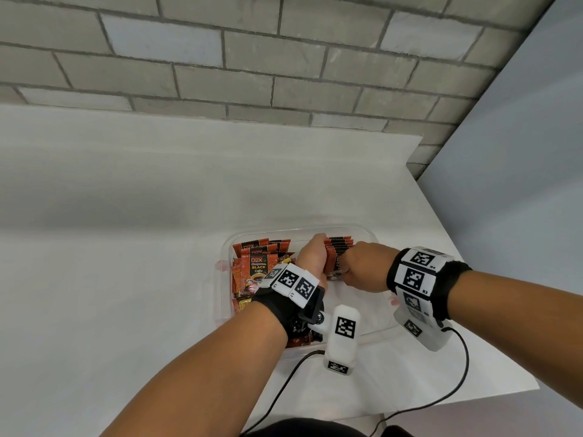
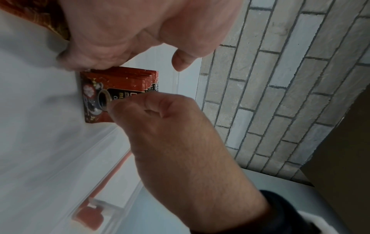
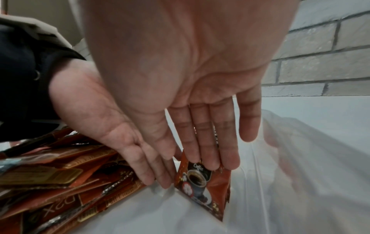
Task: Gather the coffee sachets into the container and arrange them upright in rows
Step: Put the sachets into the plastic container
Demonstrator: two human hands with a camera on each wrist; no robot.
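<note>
Nearest, the right hand [image 3: 180,79], fingers straight, presses the front of an upright row of red-and-black foil coffee sachets [image 1: 339,252] at the far right of the clear plastic container [image 1: 375,239] on the white table [image 1: 126,247]. The left hand [image 1: 312,257], fingers straight, braces its left side. Best squeeze evenly, keeping bases level; loose sachets [image 1: 252,266] lie left.

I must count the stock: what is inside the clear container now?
Inside the container: an upright row of sachets pressed between the left hand and right hand, plus a loose pile of sachets. The hands and wrists cover some, so no exact count.
</note>
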